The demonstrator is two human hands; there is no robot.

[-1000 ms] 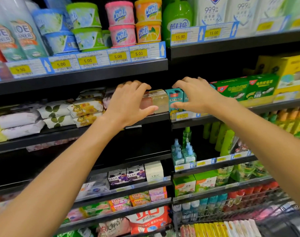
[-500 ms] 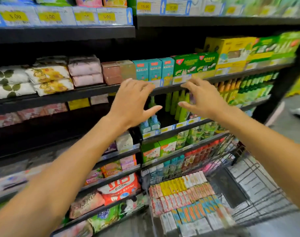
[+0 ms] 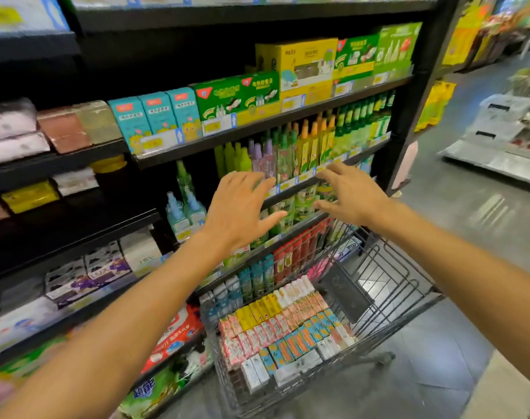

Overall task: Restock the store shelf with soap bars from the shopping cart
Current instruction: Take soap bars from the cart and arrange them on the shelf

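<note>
Wrapped soaps (image 3: 64, 131) sit on the store shelf (image 3: 76, 152), left of the shopping cart (image 3: 387, 291). Both hands, left (image 3: 242, 213) and right (image 3: 353, 196), hover with fingers spread, holding nothing, above the cart's boxed soap bars (image 3: 285, 325), before spray bottles (image 3: 303, 146).

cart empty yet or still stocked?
Still stocked: rows of soap boxes fill the near part of the cart; its far part shows bare wire.

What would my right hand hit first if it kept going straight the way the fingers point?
Probably the price-tag rail under the spray bottles: the right hand, open and empty, points up and left at that shelf edge. Depth is unclear from one view.
</note>
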